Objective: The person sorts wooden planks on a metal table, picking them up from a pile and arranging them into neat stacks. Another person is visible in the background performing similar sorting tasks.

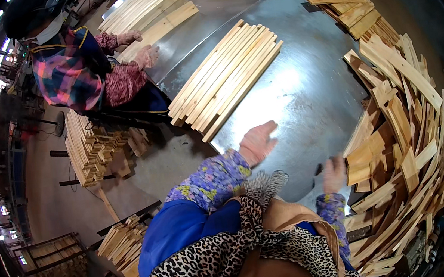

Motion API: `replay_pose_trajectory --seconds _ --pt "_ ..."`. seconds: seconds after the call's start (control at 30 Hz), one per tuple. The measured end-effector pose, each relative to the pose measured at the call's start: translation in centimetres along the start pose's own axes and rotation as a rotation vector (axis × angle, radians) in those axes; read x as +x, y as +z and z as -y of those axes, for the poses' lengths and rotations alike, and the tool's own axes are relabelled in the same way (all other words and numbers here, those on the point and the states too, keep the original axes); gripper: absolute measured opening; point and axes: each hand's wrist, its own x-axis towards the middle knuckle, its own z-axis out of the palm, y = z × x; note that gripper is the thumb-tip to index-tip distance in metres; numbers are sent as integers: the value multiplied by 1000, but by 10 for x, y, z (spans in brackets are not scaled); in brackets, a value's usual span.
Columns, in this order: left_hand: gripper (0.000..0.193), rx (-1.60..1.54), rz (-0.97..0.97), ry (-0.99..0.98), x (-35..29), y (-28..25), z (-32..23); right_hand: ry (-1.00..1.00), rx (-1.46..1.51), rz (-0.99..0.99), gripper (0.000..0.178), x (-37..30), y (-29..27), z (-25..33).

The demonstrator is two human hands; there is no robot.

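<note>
Parallel pale slats (229,77), jumbled boards (372,150)

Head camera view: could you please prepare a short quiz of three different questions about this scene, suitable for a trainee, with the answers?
1. True or false: the central batch of slats rests on the metal table.
2. Which is nearest to the person's right hand?
a) the central batch of slats
b) the jumbled wood pile
c) the co-worker's sleeve
3. Is any piece of wood visible in the person's left hand?

Key:
1. True.
2. b.
3. No, no wood shows in it.
</note>
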Motion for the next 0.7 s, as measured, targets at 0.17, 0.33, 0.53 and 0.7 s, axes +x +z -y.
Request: replay_pose_trajectory --seconds 0.17,0.33,0.53,0.7 --pt "42 -24 299 138 -35 75 -30 123 -806 -24 79 55 -60 84" --pt "33 41 280 202 -29 97 -57 207 -858 112 78 119 -79 121" --pt "41 44 339 117 3 121 -57 -544 -868 -72 51 60 -130 -24" --pt "49 -85 365 32 44 159 -108 -48 -765 273 55 -21 -166 31"
